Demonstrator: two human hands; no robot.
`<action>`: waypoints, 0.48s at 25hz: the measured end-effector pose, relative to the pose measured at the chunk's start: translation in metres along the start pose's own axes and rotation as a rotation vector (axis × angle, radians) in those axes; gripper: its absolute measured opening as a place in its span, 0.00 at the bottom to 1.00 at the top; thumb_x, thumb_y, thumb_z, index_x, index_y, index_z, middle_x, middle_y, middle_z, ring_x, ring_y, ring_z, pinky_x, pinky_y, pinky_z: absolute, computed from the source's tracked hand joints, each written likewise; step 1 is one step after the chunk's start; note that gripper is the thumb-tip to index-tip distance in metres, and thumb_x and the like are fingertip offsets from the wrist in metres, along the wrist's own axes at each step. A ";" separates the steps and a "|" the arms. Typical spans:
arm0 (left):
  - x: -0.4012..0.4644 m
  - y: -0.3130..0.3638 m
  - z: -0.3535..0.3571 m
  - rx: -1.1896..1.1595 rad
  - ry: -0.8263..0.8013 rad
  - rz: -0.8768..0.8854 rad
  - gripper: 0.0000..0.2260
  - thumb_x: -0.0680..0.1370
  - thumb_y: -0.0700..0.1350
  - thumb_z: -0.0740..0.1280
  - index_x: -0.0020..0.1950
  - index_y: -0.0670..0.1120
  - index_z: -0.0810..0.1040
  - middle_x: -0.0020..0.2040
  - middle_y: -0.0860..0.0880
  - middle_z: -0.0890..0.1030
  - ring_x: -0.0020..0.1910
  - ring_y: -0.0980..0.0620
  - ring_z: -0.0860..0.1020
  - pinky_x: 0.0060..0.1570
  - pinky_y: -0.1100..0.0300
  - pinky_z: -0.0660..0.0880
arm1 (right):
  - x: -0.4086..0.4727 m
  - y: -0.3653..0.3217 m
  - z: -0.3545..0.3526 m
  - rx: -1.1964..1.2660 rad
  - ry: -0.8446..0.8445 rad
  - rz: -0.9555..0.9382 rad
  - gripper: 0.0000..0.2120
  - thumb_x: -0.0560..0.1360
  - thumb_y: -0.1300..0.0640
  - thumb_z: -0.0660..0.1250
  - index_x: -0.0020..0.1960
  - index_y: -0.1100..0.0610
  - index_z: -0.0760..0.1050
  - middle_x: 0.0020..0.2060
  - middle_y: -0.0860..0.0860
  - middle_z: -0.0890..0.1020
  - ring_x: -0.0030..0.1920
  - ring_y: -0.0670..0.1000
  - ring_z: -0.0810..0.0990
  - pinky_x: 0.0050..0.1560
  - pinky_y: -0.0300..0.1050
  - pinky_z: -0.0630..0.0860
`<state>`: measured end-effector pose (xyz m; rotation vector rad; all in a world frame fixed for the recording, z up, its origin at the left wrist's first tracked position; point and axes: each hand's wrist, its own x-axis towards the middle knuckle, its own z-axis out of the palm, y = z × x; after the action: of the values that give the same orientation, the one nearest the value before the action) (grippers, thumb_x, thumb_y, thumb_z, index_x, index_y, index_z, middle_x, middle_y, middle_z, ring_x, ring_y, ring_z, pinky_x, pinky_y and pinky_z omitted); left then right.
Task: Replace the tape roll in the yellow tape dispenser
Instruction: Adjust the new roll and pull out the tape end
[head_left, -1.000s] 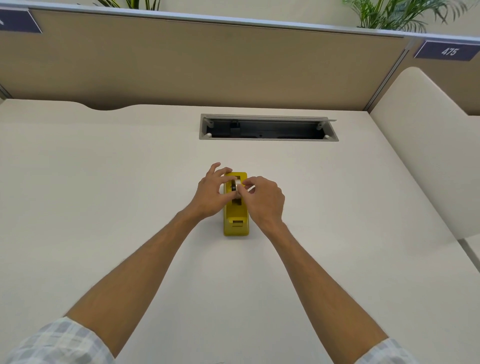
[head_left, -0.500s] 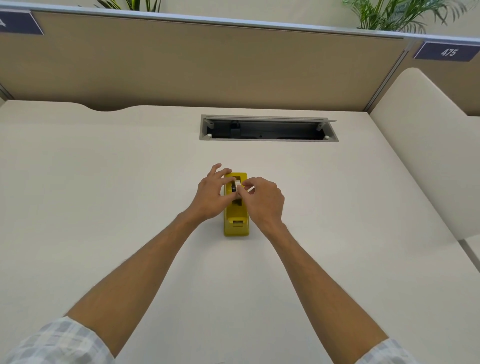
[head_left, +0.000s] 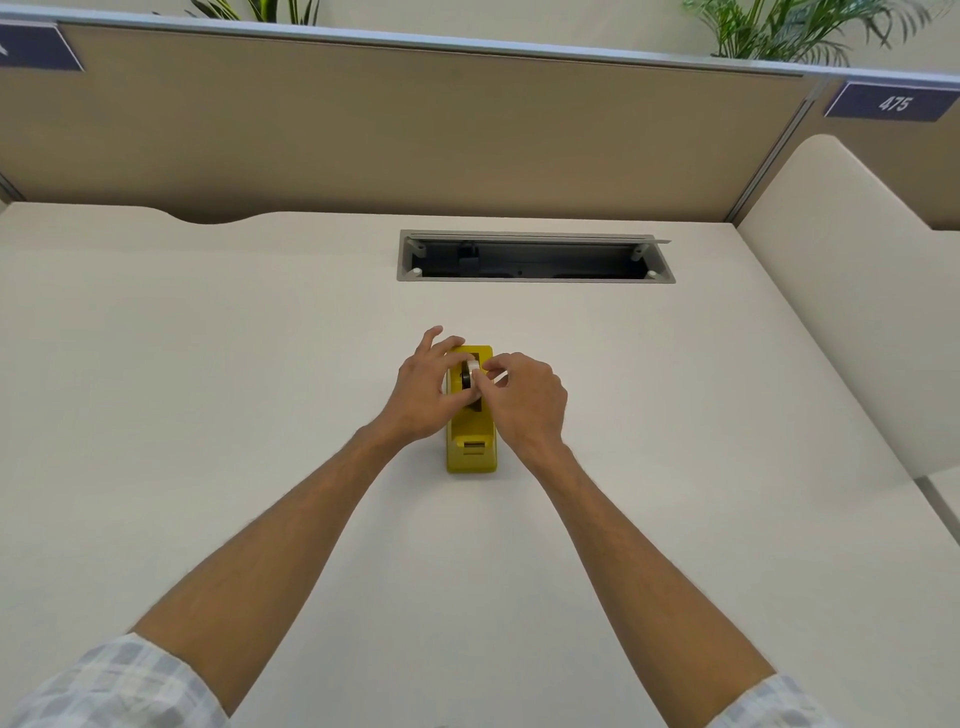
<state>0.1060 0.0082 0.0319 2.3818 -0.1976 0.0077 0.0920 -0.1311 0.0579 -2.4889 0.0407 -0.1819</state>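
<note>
A yellow tape dispenser (head_left: 471, 449) stands on the cream desk (head_left: 260, 389), its cutter end toward me. A tape roll (head_left: 469, 375), black core with a white edge, sits upright in the dispenser's slot. My left hand (head_left: 425, 388) grips the roll from the left with thumb and fingers. From the right, my right hand (head_left: 524, 400) pinches the same roll with thumb and forefinger. Both hands hide most of the roll and the dispenser's middle.
An open cable tray (head_left: 535, 257) is set into the desk behind the dispenser. A tan partition (head_left: 415, 130) closes off the far edge and a cream side panel (head_left: 841, 291) stands at the right.
Both hands stay on the roll in the dispenser; my fingers have shifted only slightly.
</note>
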 end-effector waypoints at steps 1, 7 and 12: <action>0.000 -0.001 0.001 -0.012 0.008 0.013 0.20 0.75 0.53 0.69 0.66 0.50 0.74 0.74 0.51 0.67 0.77 0.51 0.53 0.71 0.42 0.56 | 0.000 0.000 0.000 0.002 0.002 0.001 0.12 0.76 0.46 0.65 0.52 0.51 0.81 0.45 0.46 0.85 0.44 0.50 0.83 0.44 0.46 0.77; -0.007 0.001 0.005 -0.002 0.087 0.082 0.18 0.74 0.50 0.71 0.63 0.50 0.76 0.69 0.51 0.73 0.75 0.50 0.59 0.69 0.45 0.62 | 0.000 -0.001 0.000 0.004 0.019 -0.012 0.13 0.77 0.45 0.64 0.52 0.51 0.81 0.45 0.46 0.85 0.44 0.50 0.83 0.42 0.45 0.76; -0.011 0.004 0.004 -0.031 0.102 0.025 0.17 0.74 0.48 0.71 0.63 0.52 0.75 0.71 0.47 0.71 0.70 0.46 0.67 0.66 0.52 0.64 | 0.002 -0.003 -0.001 0.011 0.011 -0.022 0.11 0.77 0.47 0.65 0.53 0.51 0.82 0.46 0.46 0.84 0.43 0.49 0.82 0.38 0.40 0.71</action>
<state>0.0943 0.0043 0.0307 2.3411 -0.1782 0.1364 0.0941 -0.1301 0.0607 -2.4787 0.0164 -0.2050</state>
